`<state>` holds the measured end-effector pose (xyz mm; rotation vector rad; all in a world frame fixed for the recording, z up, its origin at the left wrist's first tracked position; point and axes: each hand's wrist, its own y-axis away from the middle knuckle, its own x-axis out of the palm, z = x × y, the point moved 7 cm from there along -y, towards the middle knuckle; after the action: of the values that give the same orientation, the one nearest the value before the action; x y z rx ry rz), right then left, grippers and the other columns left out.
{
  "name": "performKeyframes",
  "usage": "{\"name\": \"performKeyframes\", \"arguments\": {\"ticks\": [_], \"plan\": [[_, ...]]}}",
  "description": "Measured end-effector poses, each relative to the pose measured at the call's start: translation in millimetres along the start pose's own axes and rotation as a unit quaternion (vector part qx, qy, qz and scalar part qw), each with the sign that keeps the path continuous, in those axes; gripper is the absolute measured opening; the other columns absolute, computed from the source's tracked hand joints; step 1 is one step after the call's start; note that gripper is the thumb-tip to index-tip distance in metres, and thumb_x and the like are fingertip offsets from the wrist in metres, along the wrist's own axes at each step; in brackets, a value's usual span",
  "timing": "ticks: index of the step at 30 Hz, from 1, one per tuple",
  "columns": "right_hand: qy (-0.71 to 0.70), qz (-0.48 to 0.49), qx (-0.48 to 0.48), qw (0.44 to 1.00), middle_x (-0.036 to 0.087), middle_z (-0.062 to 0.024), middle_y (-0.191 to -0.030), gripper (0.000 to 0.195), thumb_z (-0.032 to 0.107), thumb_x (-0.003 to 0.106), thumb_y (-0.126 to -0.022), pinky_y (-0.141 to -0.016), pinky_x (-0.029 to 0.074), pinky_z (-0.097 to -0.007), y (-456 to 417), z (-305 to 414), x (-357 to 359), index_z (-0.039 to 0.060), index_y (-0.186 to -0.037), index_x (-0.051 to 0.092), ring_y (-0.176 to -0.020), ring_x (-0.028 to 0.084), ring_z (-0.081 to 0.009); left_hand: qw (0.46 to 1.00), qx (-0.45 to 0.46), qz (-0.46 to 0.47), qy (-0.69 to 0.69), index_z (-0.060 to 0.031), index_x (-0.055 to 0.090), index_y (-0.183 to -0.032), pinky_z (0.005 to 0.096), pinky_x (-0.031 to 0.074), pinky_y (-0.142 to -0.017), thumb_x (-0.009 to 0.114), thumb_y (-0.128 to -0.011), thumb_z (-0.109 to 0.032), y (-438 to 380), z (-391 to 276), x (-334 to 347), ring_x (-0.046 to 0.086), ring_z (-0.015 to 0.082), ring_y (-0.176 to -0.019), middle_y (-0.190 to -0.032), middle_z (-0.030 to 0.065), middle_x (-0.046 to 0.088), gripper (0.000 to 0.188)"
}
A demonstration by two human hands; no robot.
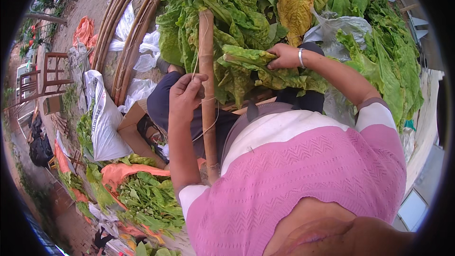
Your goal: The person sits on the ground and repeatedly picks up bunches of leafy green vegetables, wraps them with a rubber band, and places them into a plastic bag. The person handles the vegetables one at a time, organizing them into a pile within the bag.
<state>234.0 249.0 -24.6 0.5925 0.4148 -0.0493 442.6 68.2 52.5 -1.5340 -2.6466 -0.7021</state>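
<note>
A bamboo pole (207, 60) runs up from beside my waist, with large green tobacco leaves (245, 3) hanging in bunches around its far end. Between thumb and fingers, my left hand (188, 90) pinches a thin string (199, 51) at the pole's left side. The string stretches from there toward the bunched leaves, and a slack loop crosses the pole lower down. My right hand (287, 57), a bangle on its wrist, grips a small bunch of yellow-green leaves (245, 57). The stalk ends of this bunch point left, close to the pole.
Heaped leaves (394, 67) and crumpled clear plastic (341, 30) lie to the right. Long bamboo poles (133, 39) rest on the ground at left. Nearby are a white woven sack (106, 121), a cardboard box (137, 128), more leaves (149, 199) on orange sheeting, and a wooden chair (53, 73).
</note>
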Motion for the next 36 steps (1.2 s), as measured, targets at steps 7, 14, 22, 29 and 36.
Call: {"name": "performKeyframes", "arguments": {"ticks": [7,14,22,29,36], "plan": [[0.08,-0.004,-0.066,0.995,0.063,-0.0185,-0.073,0.036,0.026,0.064,-0.066,-0.062,0.046,-0.0395,-120.7,42.8,14.2,-0.0011,-0.089,0.063,-0.068,0.06,-0.0311,0.964,-0.118,0.104,-0.216,-0.0011,0.063,-0.091,0.0202,0.031,-0.047,0.053,-0.09,-0.02,-3.2,35.9,-39.1,0.037,0.0043,-0.051,-0.06,-0.0048,0.046,0.021],[0.205,-0.03,-0.127,0.97,0.06,-0.018,-0.07,0.033,0.034,0.063,-0.07,-0.06,0.045,-0.0431,-163.2,57.6,46.1,0.0014,-0.071,0.061,-0.067,0.059,-0.0348,0.933,-0.206,0.219,-0.198,-0.0006,0.061,-0.088,0.0235,0.029,-0.039,0.055,-0.083,-0.016,-159.6,138.9,-117.6,0.041,0.0079,-0.044,-0.061,0.0016,0.053,0.017],[0.184,-0.141,-0.046,0.972,0.063,-0.0184,-0.075,0.027,0.028,0.063,-0.07,-0.061,0.047,-0.0402,-170.4,47.9,15.4,0.0041,-0.084,0.065,-0.069,0.06,-0.0343,0.887,-0.176,0.237,-0.355,-0.0012,0.064,-0.076,0.0212,0.026,-0.035,0.058,-0.075,-0.019,-213.9,-52.2,-24.9,0.038,0.0052,-0.038,-0.054,0.0008,0.052,0.019],[-0.207,-0.298,-0.083,0.928,0.065,-0.0157,-0.089,0.034,0.022,0.061,-0.073,-0.076,0.047,-0.0337,-194.1,21.8,7.3,0.0035,-0.101,0.061,-0.085,0.062,-0.0309,0.881,-0.034,0.209,-0.422,0.001,0.065,-0.087,0.0248,0.042,-0.053,0.055,-0.083,-0.02,-159.9,-45.5,60.0,0.053,0.0096,-0.057,-0.066,0.0046,0.061,0.024],[-0.28,-0.329,-0.096,0.897,0.062,-0.0139,-0.097,0.037,0.023,0.06,-0.075,-0.079,0.046,-0.0357,-201.9,27.4,9.6,0.0064,-0.108,0.056,-0.09,0.06,-0.0293,0.911,0.221,0.039,-0.346,0.0039,0.06,-0.078,0.0424,0.044,-0.064,0.049,-0.083,-0.021,-215.1,-40.5,213.1,0.056,0.0401,-0.066,-0.07,0.0245,0.057,0.028]]}}
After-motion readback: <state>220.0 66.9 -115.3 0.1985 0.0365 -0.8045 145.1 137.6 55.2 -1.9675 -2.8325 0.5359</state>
